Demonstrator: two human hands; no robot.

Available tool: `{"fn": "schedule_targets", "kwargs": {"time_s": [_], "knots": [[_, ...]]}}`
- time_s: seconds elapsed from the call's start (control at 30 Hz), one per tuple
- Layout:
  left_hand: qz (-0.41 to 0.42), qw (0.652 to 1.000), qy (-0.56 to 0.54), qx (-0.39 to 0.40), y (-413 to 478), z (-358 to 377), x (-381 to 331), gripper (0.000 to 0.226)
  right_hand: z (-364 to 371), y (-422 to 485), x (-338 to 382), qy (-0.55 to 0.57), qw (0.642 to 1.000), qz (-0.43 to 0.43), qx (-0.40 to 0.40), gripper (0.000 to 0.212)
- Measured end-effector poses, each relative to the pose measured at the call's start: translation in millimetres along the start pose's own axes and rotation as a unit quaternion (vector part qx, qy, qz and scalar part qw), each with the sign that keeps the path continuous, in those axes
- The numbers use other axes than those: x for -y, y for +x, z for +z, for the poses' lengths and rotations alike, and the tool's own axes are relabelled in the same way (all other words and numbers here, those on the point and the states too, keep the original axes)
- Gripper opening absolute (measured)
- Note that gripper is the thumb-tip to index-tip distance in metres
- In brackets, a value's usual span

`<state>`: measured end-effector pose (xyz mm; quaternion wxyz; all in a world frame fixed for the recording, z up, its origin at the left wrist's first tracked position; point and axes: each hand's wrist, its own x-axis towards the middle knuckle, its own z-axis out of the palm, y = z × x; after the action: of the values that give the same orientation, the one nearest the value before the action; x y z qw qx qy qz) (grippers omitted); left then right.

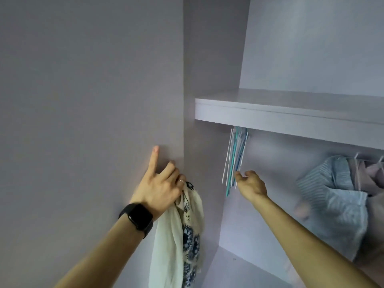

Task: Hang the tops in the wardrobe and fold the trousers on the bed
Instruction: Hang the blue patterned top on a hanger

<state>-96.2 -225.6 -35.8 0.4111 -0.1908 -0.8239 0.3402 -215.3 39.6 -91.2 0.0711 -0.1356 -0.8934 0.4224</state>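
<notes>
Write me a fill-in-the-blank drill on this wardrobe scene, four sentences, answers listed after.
1. The left hand grips a white top printed with ____ flowers.
2. The right hand stretches towards a bunch of empty ____ under the shelf.
3. A black ____ sits on the left wrist.
4. The striped garment hangs to the ____ of the right hand.
Missing words: blue; hangers; watch; right.

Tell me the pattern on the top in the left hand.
The top is cream with dark blue flowers, per the head view.
</notes>
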Motion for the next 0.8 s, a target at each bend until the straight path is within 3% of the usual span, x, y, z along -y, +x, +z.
{"fn": "schedule_targets", "kwargs": {"time_s": [0.07,0.17,0.43,0.5,0.67,0.8], "knots": [[0.011,1.0,0.005,-0.016,-0.5,4.2,0.4,0.022,9.7,11.4,-2.3,0.006,0.999,-0.014,-0.028,0.035],[0.014,0.999,0.025,-0.046,-5.0,12.0,0.2,0.04,20.3,21.0,-7.6,0.021,0.998,-0.027,-0.058,0.027],[0.005,0.997,0.009,-0.072,-11.1,22.1,-5.8,0.015,-8.2,2.3,-0.4,0.024,0.98,-0.031,-0.193,0.048],[-0.005,0.998,-0.005,-0.064,-13.3,21.3,-7.5,0.012,-22.8,-9.6,2.5,0.023,0.98,-0.029,-0.197,0.048],[-0.002,0.996,-0.068,-0.05,-8.4,6.8,0.7,0.033,-62.9,-59.3,-4.5,-0.003,0.987,-0.01,-0.16,0.041],[-0.064,0.981,-0.182,-0.015,1.1,-11.7,4.1,0.016,-82.9,-125.7,-32.8,0.03,0.991,0.007,-0.134,0.042]]}}
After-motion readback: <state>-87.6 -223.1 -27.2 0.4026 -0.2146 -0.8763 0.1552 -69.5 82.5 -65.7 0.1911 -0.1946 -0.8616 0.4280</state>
